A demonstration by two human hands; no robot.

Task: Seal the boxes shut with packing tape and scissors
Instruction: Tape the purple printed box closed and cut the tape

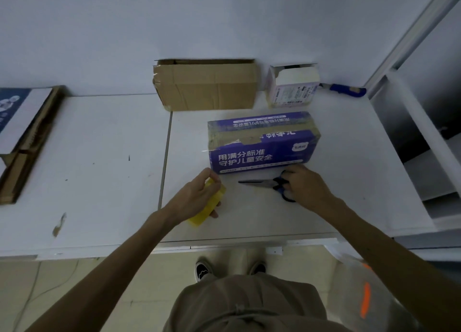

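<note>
- In the head view, the purple box point(262, 154) is seen lying on the white table point(99, 157), right of the centre of the frame. A strip of brown tape is already laid along its top.
- The roll of yellow packing tape point(198, 219) is grasped by the left hand point(197, 194) at lower centre, with the fingers curled round its rim. It is held near the lower left corner of the box.
- The scissors point(259, 183) lie just in front of the box, blades pointed to the left. Their dark handles are grasped by the bent fingers of the right hand point(306, 184).
- A brown cardboard box point(204, 87) and a small white box point(293, 87), both apparently open on top, are stood at the wall in the upper centre.
- The purple box is judged light and rather stiff, with smooth printed sides that may slip, so it is better steadied by flat pressure from above. The tape is thin and sticky and should be kept taut, with the roll taken by its rim.
</note>
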